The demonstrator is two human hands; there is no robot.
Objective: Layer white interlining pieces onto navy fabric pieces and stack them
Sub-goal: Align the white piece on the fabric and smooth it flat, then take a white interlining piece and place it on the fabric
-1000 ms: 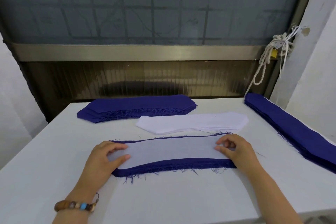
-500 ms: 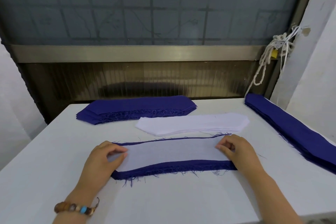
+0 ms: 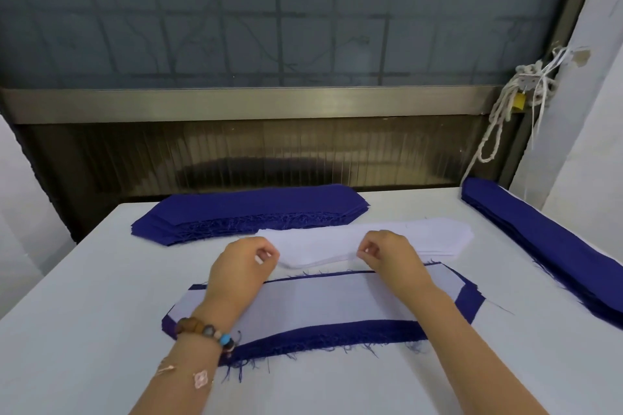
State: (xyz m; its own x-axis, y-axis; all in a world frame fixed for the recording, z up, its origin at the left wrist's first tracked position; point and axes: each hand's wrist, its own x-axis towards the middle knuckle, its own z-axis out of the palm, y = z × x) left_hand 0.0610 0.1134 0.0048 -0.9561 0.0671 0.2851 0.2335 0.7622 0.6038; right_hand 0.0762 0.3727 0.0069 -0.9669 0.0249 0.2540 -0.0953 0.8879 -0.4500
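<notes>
A layered stack lies near me on the table: a white interlining piece (image 3: 320,303) on top of navy fabric (image 3: 323,335), whose frayed edge shows along the front. Behind it lies the stack of white interlining pieces (image 3: 438,239). My left hand (image 3: 241,266) is at that stack's left end with fingers curled, pinching the top white piece. At the stack's near edge, around its middle, my right hand (image 3: 391,254) pinches the same piece. Both forearms cross over the layered stack.
A stack of plain navy pieces (image 3: 249,209) sits at the back of the white table (image 3: 84,313). A long navy stack (image 3: 539,246) runs along the right edge. A knotted rope (image 3: 505,118) hangs by the window frame at the back right.
Both hands left the ends of the layered stack and moved forward to the white interlining stack, where they now pinch its top piece.
</notes>
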